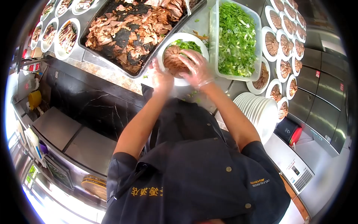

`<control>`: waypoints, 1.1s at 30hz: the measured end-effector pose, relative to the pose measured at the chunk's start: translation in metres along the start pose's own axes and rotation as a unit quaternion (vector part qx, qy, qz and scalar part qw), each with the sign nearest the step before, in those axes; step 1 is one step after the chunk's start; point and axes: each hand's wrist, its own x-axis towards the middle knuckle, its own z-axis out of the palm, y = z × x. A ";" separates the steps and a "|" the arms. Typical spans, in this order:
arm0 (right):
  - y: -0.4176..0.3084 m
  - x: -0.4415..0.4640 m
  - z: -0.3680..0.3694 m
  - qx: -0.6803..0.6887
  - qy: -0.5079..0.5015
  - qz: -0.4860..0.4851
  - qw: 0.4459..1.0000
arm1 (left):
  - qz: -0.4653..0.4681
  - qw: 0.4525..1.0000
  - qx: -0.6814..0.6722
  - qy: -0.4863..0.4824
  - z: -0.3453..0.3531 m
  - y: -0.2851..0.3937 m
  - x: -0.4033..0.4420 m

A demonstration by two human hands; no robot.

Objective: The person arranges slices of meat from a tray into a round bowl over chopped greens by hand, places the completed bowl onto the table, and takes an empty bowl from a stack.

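A round white plate (204,47) stands on the counter in front of me, with chopped greens (188,45) at its far side and sliced meat (172,59) laid over them. My right hand (195,69), in a clear plastic glove, rests on the right side of the meat, its fingers spread. At the plate's left edge is my left hand (162,77), also gloved, with its fingers stretched out beside the meat. A black tray (130,28) of loose sliced meat lies to the left. To the right sits a clear plastic tub (238,77) full of chopped greens.
A stack of white plates (257,112) stands at right, near my right forearm. Several filled plates (285,48) crowd the far right, and several more (67,39) the upper left. Steel cabinet fronts (313,82) are beyond at right. Green scraps lie on the counter.
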 end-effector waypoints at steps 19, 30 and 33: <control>-0.038 -0.058 0.057 -0.118 0.125 0.359 0.918 | 0.235 0.964 0.057 0.107 -0.192 -0.028 0.173; -0.077 -0.029 0.088 0.287 0.288 0.723 0.559 | 0.383 0.910 0.084 -0.133 -0.132 0.096 0.334; -0.111 -0.022 0.106 0.368 0.359 0.732 0.446 | 0.413 0.894 0.134 -0.108 -0.103 0.133 0.337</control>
